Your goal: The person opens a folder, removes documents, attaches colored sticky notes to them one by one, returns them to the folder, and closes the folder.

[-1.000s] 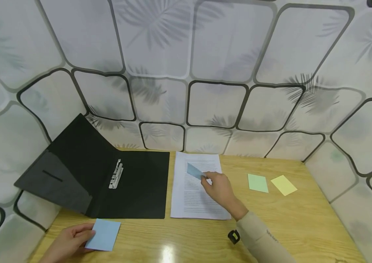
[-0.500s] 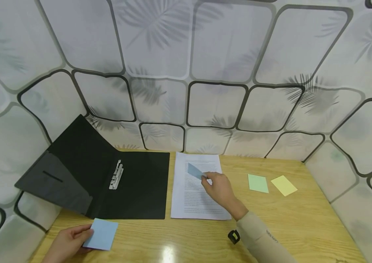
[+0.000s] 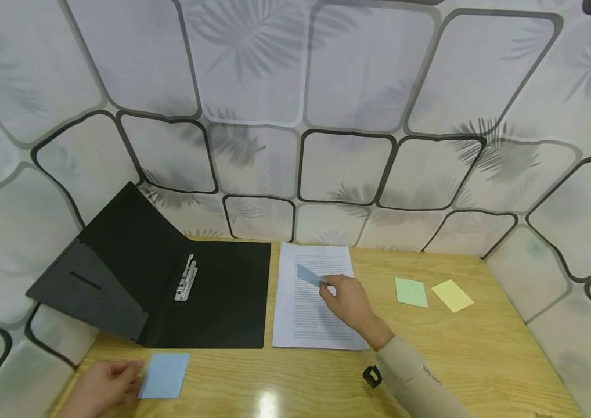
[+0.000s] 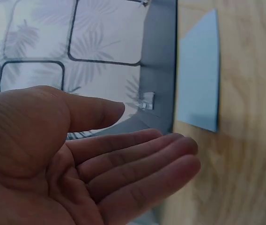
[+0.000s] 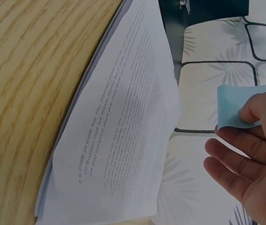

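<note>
Between thumb and index finger, my right hand [image 3: 348,299] pinches a single blue sticky note [image 3: 308,275] above a stack of printed paper [image 3: 295,325]. The right wrist view shows this blue note [image 5: 229,105] held at one edge, the other fingers loosely bent. A pad of blue sticky notes [image 3: 164,376] lies on the table at the front left. Just left of it is my left hand [image 3: 104,386], holding nothing. In the left wrist view the left hand's fingers [image 4: 137,176] are extended, apart from the blue pad [image 4: 199,75].
An opened black folder [image 3: 227,296] with a metal clip [image 3: 186,278] lies left of the paper, its cover tilted against the patterned wall. A green sticky note [image 3: 411,292] and a yellow one [image 3: 452,295] lie at the right on the wooden table [image 3: 489,360].
My left hand has let go of the blue pad, which now lies on the table, and has drawn slightly left. The right hand with its note has barely moved.
</note>
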The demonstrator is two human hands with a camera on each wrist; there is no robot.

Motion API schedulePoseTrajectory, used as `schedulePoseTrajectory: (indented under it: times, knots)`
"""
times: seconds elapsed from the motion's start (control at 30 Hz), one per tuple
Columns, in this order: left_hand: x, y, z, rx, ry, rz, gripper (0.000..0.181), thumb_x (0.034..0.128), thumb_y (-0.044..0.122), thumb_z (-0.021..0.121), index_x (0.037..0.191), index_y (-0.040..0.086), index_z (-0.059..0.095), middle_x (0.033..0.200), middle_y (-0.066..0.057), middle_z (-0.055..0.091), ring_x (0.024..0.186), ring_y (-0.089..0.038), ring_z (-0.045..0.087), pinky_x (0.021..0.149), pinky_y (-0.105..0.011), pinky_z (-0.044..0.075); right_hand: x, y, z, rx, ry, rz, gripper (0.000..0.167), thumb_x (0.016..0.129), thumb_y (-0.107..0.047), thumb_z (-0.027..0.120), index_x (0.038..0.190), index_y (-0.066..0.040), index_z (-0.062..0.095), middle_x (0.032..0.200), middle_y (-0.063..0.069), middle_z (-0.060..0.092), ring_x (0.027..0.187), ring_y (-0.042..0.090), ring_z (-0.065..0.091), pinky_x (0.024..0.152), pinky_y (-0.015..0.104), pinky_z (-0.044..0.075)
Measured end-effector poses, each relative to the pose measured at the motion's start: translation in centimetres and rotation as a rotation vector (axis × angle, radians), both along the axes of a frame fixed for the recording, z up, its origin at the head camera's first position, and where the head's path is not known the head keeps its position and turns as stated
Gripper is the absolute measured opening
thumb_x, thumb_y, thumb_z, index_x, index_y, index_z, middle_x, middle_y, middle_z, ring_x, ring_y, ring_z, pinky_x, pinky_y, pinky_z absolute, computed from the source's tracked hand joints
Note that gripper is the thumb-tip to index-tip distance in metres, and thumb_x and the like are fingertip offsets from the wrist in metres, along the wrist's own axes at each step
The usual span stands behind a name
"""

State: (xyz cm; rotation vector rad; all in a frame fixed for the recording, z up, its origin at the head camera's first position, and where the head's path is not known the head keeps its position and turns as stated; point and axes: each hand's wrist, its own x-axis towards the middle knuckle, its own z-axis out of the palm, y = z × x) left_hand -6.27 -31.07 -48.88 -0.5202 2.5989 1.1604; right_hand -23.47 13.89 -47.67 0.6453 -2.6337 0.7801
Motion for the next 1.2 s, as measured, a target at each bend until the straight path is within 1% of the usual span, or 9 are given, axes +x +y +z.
schedulePoseTrajectory:
  times: [0.1,0.17,0.23,0.37,0.47,0.63,0.8,1.0,1.2]
  knots:
    - [-0.3,1.0,1.2,-0.050,0.049,-0.056,0.046,0.1075,0.029,0.061,0.119,-0.014,0.072,0.091,-0.012,0.080,0.078,-0.018,0.075,0.065,-0.031,0.061,0.1,-0.1,0.0,0.004,0.005,0.008,0.012,0.093,-0.006,0.073,0.101,-0.002,0.082,0.098,0.014,0.082,0.089,0.026,0.078,0.072,0.041,0.063]
    - [-0.9,2.2,2.3,-0.002,0.082,-0.096,0.047,0.1077,0.033,0.062,0.125,-0.010,0.071,0.101,-0.014,0.080,0.084,-0.019,0.076,0.069,-0.032,0.063,0.2,-0.2,0.0,0.005,0.009,0.018,0.012,0.092,-0.005,0.074,0.101,-0.002,0.082,0.098,0.013,0.082,0.090,0.027,0.079,0.072,0.041,0.063]
    - [-1.7,3.7,3.2,0.105,0.127,-0.155,0.048,0.1070,0.033,0.064,0.133,-0.008,0.068,0.113,-0.018,0.079,0.095,-0.025,0.078,0.076,-0.034,0.065,0.2,-0.3,0.0,0.007,0.015,0.027,0.012,0.092,-0.006,0.074,0.101,-0.002,0.082,0.098,0.013,0.082,0.089,0.026,0.079,0.071,0.040,0.063]
    - [-4.4,6.6,4.1,0.242,0.250,-0.331,0.045,0.1065,0.032,0.064,0.137,-0.001,0.068,0.123,-0.020,0.076,0.107,-0.032,0.077,0.084,-0.035,0.066,0.4,-0.4,0.1,0.007,0.035,0.043,0.012,0.092,-0.006,0.075,0.102,-0.002,0.082,0.098,0.013,0.082,0.088,0.026,0.079,0.070,0.040,0.062]
    - [-7.1,9.0,4.1,0.330,0.295,-0.394,0.044,0.1075,0.032,0.062,0.136,-0.002,0.069,0.120,-0.020,0.077,0.109,-0.034,0.076,0.087,-0.038,0.066,0.7,-0.4,0.2,0.011,0.058,0.051,0.012,0.093,-0.006,0.076,0.102,-0.003,0.082,0.098,0.012,0.082,0.090,0.027,0.079,0.073,0.042,0.064]
    - [-11.4,13.6,3.3,0.522,0.241,-0.338,0.042,0.1088,0.028,0.061,0.131,-0.007,0.070,0.112,-0.021,0.079,0.104,-0.031,0.078,0.088,-0.041,0.066,1.1,-0.5,0.2,0.022,0.112,0.062,0.014,0.092,-0.008,0.077,0.104,-0.005,0.083,0.099,0.012,0.082,0.092,0.028,0.079,0.077,0.044,0.065]
    - [-14.1,17.4,2.9,0.579,0.192,-0.249,0.039,0.1082,0.025,0.061,0.126,-0.008,0.072,0.105,-0.020,0.080,0.094,-0.028,0.080,0.083,-0.039,0.067,1.4,-0.5,0.3,0.036,0.155,0.079,0.015,0.091,-0.008,0.079,0.106,-0.008,0.083,0.100,0.008,0.082,0.093,0.026,0.079,0.079,0.042,0.065]
    - [-15.5,20.2,3.2,0.612,0.121,-0.220,0.043,0.1078,0.031,0.061,0.122,-0.008,0.074,0.101,-0.019,0.081,0.089,-0.025,0.081,0.079,-0.038,0.067,1.7,-0.3,0.3,0.053,0.192,0.094,0.018,0.089,-0.009,0.081,0.107,-0.010,0.082,0.100,0.005,0.082,0.094,0.024,0.078,0.079,0.040,0.064]
    - [-16.0,21.0,3.0,0.691,0.053,-0.197,0.050,0.1079,0.035,0.061,0.125,-0.010,0.071,0.102,-0.018,0.081,0.087,-0.022,0.081,0.078,-0.034,0.067,1.9,-0.2,0.3,0.092,0.205,0.129,0.026,0.087,-0.009,0.085,0.112,-0.011,0.081,0.107,0.005,0.081,0.100,0.024,0.077,0.084,0.041,0.064]
